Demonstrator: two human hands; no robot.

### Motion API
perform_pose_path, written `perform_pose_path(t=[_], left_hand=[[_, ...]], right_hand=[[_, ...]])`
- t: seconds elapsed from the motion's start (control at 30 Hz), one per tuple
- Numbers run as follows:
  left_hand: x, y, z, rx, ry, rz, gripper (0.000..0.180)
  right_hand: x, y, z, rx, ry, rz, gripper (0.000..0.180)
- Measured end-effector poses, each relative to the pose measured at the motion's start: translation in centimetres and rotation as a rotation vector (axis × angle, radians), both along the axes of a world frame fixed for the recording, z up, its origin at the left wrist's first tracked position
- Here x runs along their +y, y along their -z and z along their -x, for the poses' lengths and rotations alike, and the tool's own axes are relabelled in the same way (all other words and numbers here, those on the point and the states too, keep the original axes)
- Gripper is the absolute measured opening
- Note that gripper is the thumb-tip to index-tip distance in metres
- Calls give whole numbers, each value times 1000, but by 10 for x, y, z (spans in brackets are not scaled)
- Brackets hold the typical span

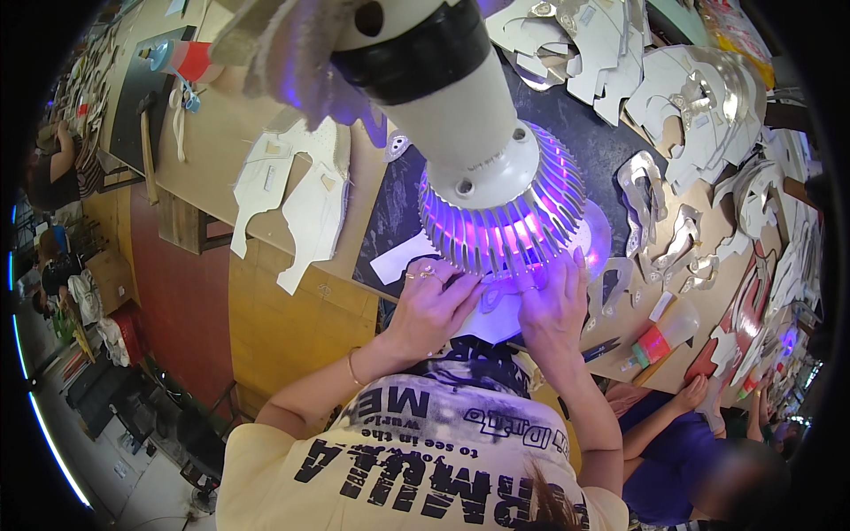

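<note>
My left hand (432, 305), with rings and a thin bracelet on the wrist, presses its curled fingers on a white cut-out piece (485, 320). My right hand (553, 305) grips the same piece just beside it, fingers spread over its top edge. The piece lies on a dark cutting mat (403, 208) at the near edge of a wooden table (212, 150). A white lamp with a finned metal head (496, 208) hangs right above both hands and casts purple light on them, hiding part of the piece.
White cardboard cut-outs (301, 199) lie left of the mat, and silver shiny shapes (660, 199) lie to the right. A glue bottle with a red label (660, 338) lies near my right hand. Another person in purple (673, 425) sits at lower right. A hammer (147, 155) rests far left.
</note>
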State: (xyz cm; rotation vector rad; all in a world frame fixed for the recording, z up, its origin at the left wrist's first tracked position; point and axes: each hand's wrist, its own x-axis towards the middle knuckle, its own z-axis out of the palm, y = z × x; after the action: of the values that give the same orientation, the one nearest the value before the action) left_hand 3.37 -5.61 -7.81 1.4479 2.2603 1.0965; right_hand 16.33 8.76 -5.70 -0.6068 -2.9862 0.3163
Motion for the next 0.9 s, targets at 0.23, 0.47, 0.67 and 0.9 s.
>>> perform_pose_path(t=[0.23,0.47,0.67,0.9], left_hand=[[-10,-7,1,180,-20,122,36],[-18,-6,1,274,-38,229,38],[-17,0,0,292,-33,186,45],[-14,-1,-2,359,-44,208,43]], right_hand=[[-2,-3,2,-14,5,27,48],[-3,-1,2,-3,9,27,50],[-4,0,1,3,14,41,49],[-18,-4,3,95,-48,-122,50]])
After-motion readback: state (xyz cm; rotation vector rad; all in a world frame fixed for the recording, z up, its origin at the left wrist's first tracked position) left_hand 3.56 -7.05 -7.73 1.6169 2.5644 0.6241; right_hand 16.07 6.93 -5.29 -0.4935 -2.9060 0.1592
